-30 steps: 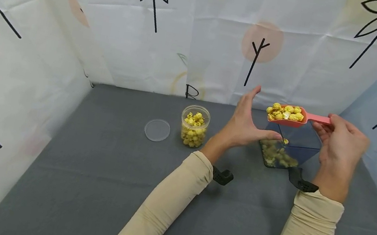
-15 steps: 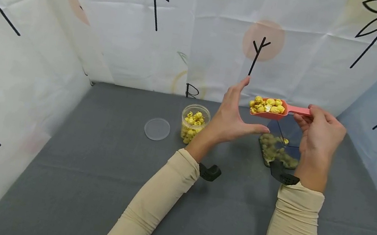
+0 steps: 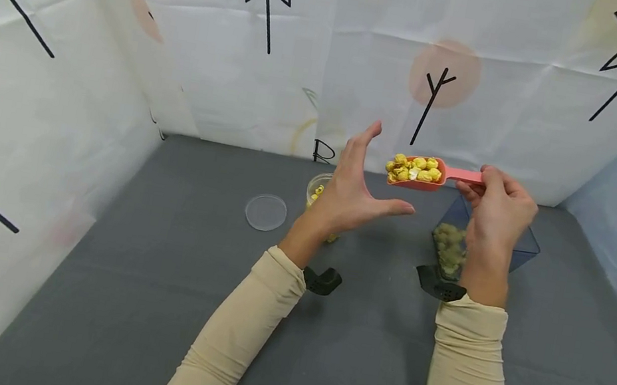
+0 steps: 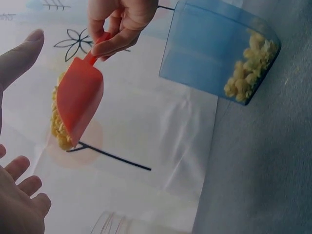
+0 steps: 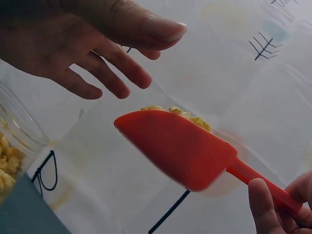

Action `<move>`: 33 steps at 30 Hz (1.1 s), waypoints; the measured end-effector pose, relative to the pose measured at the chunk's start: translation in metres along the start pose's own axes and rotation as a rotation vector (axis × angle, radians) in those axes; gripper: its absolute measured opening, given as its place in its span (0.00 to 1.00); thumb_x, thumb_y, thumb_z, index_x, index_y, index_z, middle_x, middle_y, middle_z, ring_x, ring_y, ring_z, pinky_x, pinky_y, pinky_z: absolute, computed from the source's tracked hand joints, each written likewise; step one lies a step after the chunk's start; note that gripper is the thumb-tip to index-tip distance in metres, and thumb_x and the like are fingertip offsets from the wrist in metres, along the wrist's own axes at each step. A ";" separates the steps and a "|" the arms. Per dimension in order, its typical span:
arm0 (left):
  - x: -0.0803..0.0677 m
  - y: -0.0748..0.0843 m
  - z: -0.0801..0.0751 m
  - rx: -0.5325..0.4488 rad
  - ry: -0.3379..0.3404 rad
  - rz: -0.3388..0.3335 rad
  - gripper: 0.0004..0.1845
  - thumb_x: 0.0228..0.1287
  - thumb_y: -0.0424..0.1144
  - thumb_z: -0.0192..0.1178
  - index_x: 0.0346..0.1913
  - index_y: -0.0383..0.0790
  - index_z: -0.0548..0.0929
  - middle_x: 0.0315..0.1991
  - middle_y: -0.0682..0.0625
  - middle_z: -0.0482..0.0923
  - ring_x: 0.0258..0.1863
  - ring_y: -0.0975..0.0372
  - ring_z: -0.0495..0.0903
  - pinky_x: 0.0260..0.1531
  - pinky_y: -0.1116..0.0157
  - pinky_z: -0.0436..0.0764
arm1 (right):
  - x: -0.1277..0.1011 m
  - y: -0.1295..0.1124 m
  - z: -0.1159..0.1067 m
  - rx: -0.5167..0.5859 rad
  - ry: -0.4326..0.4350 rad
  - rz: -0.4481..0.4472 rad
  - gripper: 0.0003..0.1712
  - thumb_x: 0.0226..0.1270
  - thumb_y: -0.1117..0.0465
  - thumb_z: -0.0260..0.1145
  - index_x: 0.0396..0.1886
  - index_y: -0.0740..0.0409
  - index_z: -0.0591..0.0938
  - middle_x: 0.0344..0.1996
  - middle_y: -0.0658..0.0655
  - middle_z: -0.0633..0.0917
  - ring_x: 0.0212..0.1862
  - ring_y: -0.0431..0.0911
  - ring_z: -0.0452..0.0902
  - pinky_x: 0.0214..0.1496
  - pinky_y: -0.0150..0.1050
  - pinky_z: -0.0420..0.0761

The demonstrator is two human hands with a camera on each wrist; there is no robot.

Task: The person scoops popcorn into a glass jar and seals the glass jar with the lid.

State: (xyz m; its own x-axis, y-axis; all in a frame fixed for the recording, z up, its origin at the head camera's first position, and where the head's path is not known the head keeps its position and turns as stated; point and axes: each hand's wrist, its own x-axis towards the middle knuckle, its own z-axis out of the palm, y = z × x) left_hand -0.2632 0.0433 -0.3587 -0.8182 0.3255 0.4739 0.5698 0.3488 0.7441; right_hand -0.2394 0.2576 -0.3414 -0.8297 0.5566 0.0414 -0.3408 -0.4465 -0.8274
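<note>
— Where is the popcorn [image 3: 414,168]?
— Heaped in the scoop [image 3: 417,173], pinched by the right hand [image 3: 496,209]; the jar [image 3: 317,195] sits at its eight o'clock.
— The left hand [image 3: 347,192]?
— Spread open, empty. The scoop is best kept level over the jar.

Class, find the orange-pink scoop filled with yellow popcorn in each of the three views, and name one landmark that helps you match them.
Head view: the scoop is upper centre, held level by the right hand.
Left wrist view: the scoop is at left, seen from below, tip pointing down.
Right wrist view: the scoop fills the centre, underside showing.
Shared landmark: the open left hand beside the scoop's tip, in all three.
</note>
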 end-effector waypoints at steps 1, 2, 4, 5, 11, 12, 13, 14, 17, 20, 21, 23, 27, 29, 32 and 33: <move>-0.001 -0.002 -0.003 0.000 0.006 -0.001 0.69 0.45 0.56 0.82 0.82 0.63 0.42 0.82 0.61 0.48 0.80 0.66 0.51 0.77 0.49 0.63 | 0.000 0.002 0.001 -0.004 -0.003 0.000 0.08 0.71 0.67 0.66 0.46 0.67 0.86 0.48 0.62 0.76 0.25 0.45 0.83 0.33 0.32 0.86; -0.001 -0.003 -0.006 0.004 0.013 -0.002 0.68 0.46 0.56 0.82 0.83 0.61 0.43 0.82 0.61 0.48 0.80 0.66 0.51 0.76 0.49 0.63 | -0.001 0.003 0.002 -0.009 -0.006 0.000 0.09 0.71 0.67 0.66 0.46 0.67 0.86 0.48 0.63 0.76 0.26 0.45 0.84 0.33 0.32 0.86; -0.003 -0.007 -0.012 0.010 0.028 0.002 0.68 0.46 0.55 0.82 0.83 0.59 0.44 0.82 0.59 0.49 0.80 0.65 0.52 0.76 0.48 0.63 | -0.002 0.007 0.006 -0.026 -0.010 0.001 0.09 0.71 0.67 0.67 0.46 0.67 0.86 0.48 0.63 0.76 0.27 0.46 0.85 0.34 0.32 0.87; -0.004 -0.009 -0.016 0.008 0.031 -0.001 0.68 0.46 0.55 0.82 0.83 0.59 0.44 0.82 0.59 0.49 0.80 0.65 0.51 0.76 0.48 0.62 | -0.003 0.009 0.007 -0.024 -0.014 0.003 0.08 0.70 0.67 0.67 0.46 0.67 0.86 0.48 0.63 0.76 0.28 0.46 0.85 0.34 0.32 0.87; -0.010 -0.022 -0.033 -0.017 0.035 -0.047 0.68 0.47 0.55 0.82 0.83 0.61 0.41 0.82 0.59 0.50 0.80 0.63 0.51 0.77 0.48 0.61 | -0.009 0.021 0.014 -0.031 -0.042 0.004 0.09 0.71 0.67 0.67 0.46 0.67 0.86 0.48 0.62 0.76 0.31 0.46 0.86 0.35 0.32 0.87; -0.011 -0.025 -0.036 -0.023 0.033 -0.057 0.68 0.47 0.55 0.82 0.83 0.62 0.41 0.82 0.59 0.49 0.81 0.63 0.51 0.77 0.47 0.61 | -0.010 0.023 0.015 -0.035 -0.045 0.006 0.10 0.71 0.66 0.67 0.47 0.67 0.86 0.48 0.61 0.77 0.30 0.46 0.85 0.35 0.32 0.87; -0.011 -0.028 -0.038 -0.032 0.029 -0.065 0.68 0.47 0.54 0.82 0.83 0.62 0.41 0.82 0.59 0.49 0.81 0.63 0.51 0.77 0.47 0.61 | -0.011 0.024 0.015 -0.040 -0.048 0.011 0.11 0.70 0.66 0.67 0.48 0.67 0.86 0.48 0.61 0.77 0.30 0.45 0.85 0.35 0.32 0.87; -0.012 -0.032 -0.040 -0.040 0.024 -0.072 0.68 0.48 0.54 0.81 0.83 0.62 0.41 0.82 0.58 0.49 0.81 0.63 0.50 0.77 0.46 0.60 | -0.012 0.026 0.016 -0.056 -0.049 0.017 0.11 0.71 0.65 0.68 0.48 0.67 0.86 0.47 0.61 0.78 0.30 0.45 0.85 0.36 0.32 0.87; -0.014 -0.040 -0.046 -0.073 0.000 -0.096 0.68 0.48 0.51 0.82 0.83 0.63 0.40 0.82 0.58 0.49 0.81 0.62 0.50 0.76 0.45 0.60 | -0.015 0.029 0.018 -0.091 -0.060 0.036 0.14 0.71 0.63 0.68 0.51 0.66 0.86 0.46 0.60 0.79 0.30 0.44 0.86 0.37 0.32 0.87; -0.015 -0.047 -0.048 -0.095 -0.036 -0.119 0.69 0.48 0.50 0.82 0.82 0.65 0.40 0.82 0.57 0.50 0.82 0.60 0.51 0.76 0.42 0.61 | -0.017 0.033 0.020 -0.108 -0.076 0.044 0.15 0.71 0.62 0.68 0.52 0.67 0.85 0.46 0.59 0.80 0.31 0.44 0.86 0.37 0.32 0.87; -0.016 -0.049 -0.048 -0.098 -0.049 -0.128 0.69 0.47 0.50 0.83 0.82 0.67 0.39 0.82 0.57 0.50 0.81 0.59 0.52 0.75 0.42 0.61 | -0.018 0.034 0.020 -0.103 -0.082 0.043 0.14 0.71 0.63 0.68 0.52 0.67 0.85 0.46 0.60 0.80 0.31 0.44 0.86 0.37 0.32 0.87; -0.017 -0.053 -0.048 -0.100 -0.071 -0.146 0.70 0.46 0.49 0.83 0.81 0.70 0.38 0.82 0.56 0.51 0.81 0.58 0.53 0.75 0.41 0.62 | -0.020 0.035 0.021 -0.101 -0.095 0.041 0.13 0.72 0.63 0.67 0.50 0.66 0.85 0.46 0.60 0.80 0.32 0.45 0.85 0.37 0.31 0.87; -0.019 -0.061 -0.047 -0.106 -0.100 -0.169 0.71 0.46 0.47 0.83 0.81 0.71 0.38 0.81 0.54 0.52 0.81 0.57 0.53 0.75 0.41 0.63 | -0.021 0.039 0.022 -0.102 -0.118 0.037 0.10 0.72 0.63 0.67 0.47 0.65 0.85 0.44 0.61 0.79 0.30 0.44 0.85 0.38 0.32 0.87; -0.020 -0.065 -0.047 -0.117 -0.116 -0.179 0.70 0.47 0.46 0.83 0.81 0.69 0.38 0.80 0.55 0.55 0.81 0.57 0.53 0.75 0.42 0.62 | -0.022 0.041 0.022 -0.098 -0.126 0.041 0.10 0.72 0.63 0.67 0.47 0.65 0.86 0.44 0.61 0.79 0.30 0.44 0.85 0.38 0.32 0.87; -0.021 -0.071 -0.048 -0.136 -0.147 -0.199 0.69 0.49 0.45 0.82 0.82 0.67 0.39 0.79 0.58 0.58 0.82 0.57 0.52 0.75 0.43 0.61 | -0.023 0.043 0.022 -0.097 -0.130 0.044 0.11 0.72 0.63 0.67 0.48 0.66 0.86 0.43 0.61 0.80 0.30 0.43 0.85 0.38 0.32 0.87; -0.021 -0.073 -0.048 -0.144 -0.158 -0.204 0.69 0.49 0.45 0.82 0.82 0.67 0.39 0.78 0.59 0.59 0.82 0.58 0.52 0.76 0.43 0.61 | -0.023 0.044 0.022 -0.101 -0.131 0.045 0.12 0.72 0.63 0.67 0.49 0.66 0.85 0.43 0.60 0.80 0.30 0.43 0.85 0.38 0.32 0.87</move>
State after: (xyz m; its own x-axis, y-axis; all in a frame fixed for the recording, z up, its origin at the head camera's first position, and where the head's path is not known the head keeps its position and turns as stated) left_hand -0.2913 -0.0310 -0.4005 -0.8862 0.3982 0.2370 0.3688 0.2966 0.8809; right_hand -0.2450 0.2100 -0.3663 -0.8959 0.4386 0.0702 -0.2614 -0.3929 -0.8817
